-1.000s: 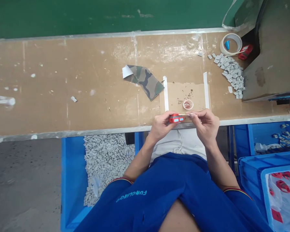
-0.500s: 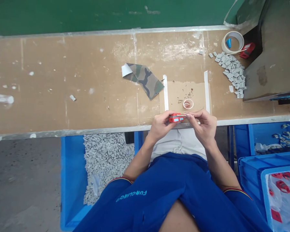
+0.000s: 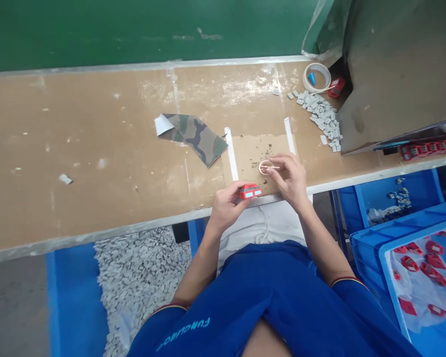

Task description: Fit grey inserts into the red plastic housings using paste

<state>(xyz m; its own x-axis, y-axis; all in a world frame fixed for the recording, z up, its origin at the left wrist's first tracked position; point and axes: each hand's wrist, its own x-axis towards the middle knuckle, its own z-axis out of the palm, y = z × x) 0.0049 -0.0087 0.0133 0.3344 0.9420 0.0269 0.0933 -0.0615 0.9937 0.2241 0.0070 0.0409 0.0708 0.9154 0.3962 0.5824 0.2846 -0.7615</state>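
Observation:
My left hand (image 3: 227,204) is closed around one end of a small red toy car (image 3: 251,191) with pale blue windows, just over the table's front edge. My right hand (image 3: 290,179) pinches a thin white stick (image 3: 274,167), its tip in or over a small round cup (image 3: 260,167). Fingers partly cover the cup, so its contents are hard to see. The cup stands on a cardboard sheet (image 3: 247,148) held by white tape strips, with dark crumbs scattered about. To the left lies a folded camouflage-patterned piece (image 3: 202,136) with a white underside.
A tape roll (image 3: 306,79) with a blue cone inside stands at the back right, near a pile of small grey pieces (image 3: 325,116). A brown panel (image 3: 397,74) rises at the right. Below are a blue bin (image 3: 76,297) of grey pieces and a blue crate (image 3: 367,253) of red parts.
My right hand has moved the stick away from the red toy car and over to the cup. The left hand still holds the toy car. The camera view has shifted to the right.

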